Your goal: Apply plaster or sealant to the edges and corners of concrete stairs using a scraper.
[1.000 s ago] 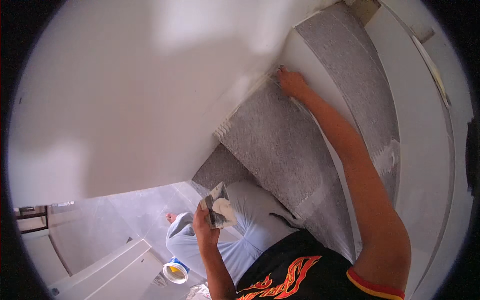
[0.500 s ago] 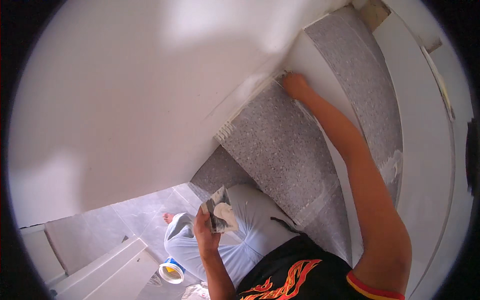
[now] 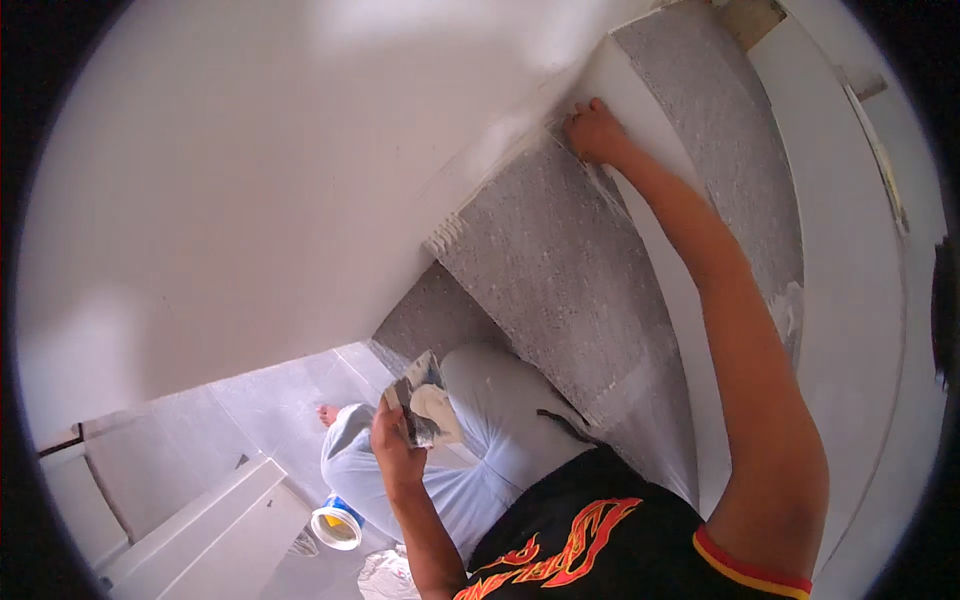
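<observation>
Grey speckled stair tread point(image 3: 560, 270), one. Right hand point(image 3: 597, 135), at its far corner beside the white wall point(image 3: 250, 200): fingers had loosened from a tighter bunch to half curled; whether it held anything could not be told. Meaning, seemingly: a change of touch at that joint. Left hand point(image 3: 398, 455): closed round a small flat plate point(image 3: 418, 380) bearing white paste point(image 3: 434, 408), as before. Black shirt point(image 3: 640, 540): red-orange flame-like lettering. Tub point(image 3: 337, 530), white and blue: markings too small to read.
</observation>
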### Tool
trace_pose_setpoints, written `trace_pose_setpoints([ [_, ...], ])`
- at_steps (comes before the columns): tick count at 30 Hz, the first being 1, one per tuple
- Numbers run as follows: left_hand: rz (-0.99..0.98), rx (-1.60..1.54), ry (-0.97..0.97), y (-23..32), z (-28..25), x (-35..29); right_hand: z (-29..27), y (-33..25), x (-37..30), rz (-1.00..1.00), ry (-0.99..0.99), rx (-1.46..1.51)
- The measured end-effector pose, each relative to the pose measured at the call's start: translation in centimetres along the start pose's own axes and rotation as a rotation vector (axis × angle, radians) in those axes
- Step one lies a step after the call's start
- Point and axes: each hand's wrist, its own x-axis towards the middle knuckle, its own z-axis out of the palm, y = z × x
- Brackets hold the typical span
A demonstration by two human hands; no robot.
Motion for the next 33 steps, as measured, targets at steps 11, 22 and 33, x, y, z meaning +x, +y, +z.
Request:
trace_pose_setpoints([
  [11,-0.005,-0.062,-0.058,0.1,0.0,-0.4,0.4,-3.0,-9.4,-0.104,-0.013,0.001],
  [22,-0.031,-0.114,-0.099,0.0,-0.4,0.1,2.7,-7.3,-19.7,-0.114,-0.124,0.002],
  [33,-0.154,-0.112,-0.178,1.3,-0.2,-0.2,-15.6,-16.2,-24.6,-0.168,0.13,1.162],
])
